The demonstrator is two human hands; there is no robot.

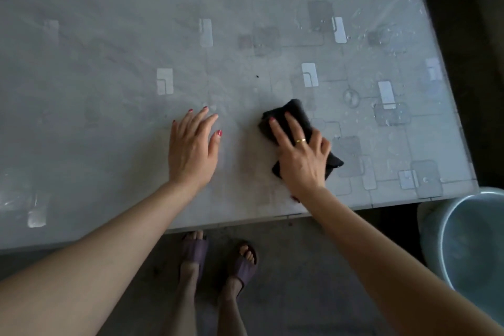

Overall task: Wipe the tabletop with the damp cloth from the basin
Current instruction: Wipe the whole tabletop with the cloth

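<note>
- The damp cloth (297,128) is black, folded into a thick pad, and lies flat on the tabletop (122,49) toward the near right part of it, a little way in from the front edge.
- My right hand (301,155) presses down flat on top of the cloth, fingers spread and stretched forward over it, not curled around it; the cloth shows beyond my fingertips and also at my wrist side, where one corner sticks out to the right.
- A gold ring (300,140) sits on one finger of that hand.
- My left hand (192,150) rests palm down on the bare tabletop, just left of the cloth and apart from it, fingers loosely spread and holding nothing.
- My two hands are side by side with a strip of bare table between them.
- The tabletop is grey with a pattern of pale and dark rounded rectangles under a clear, shiny cover.
- Water droplets (387,117) bead on the surface to the right of the cloth and toward the far right corner; the left part of the table looks dull and streaked.
- A pale blue basin (447,240) stands on the floor off the table's near right corner, only partly in view.
- Below the front edge I see my feet in dark slippers (242,267) on a grey floor.
</note>
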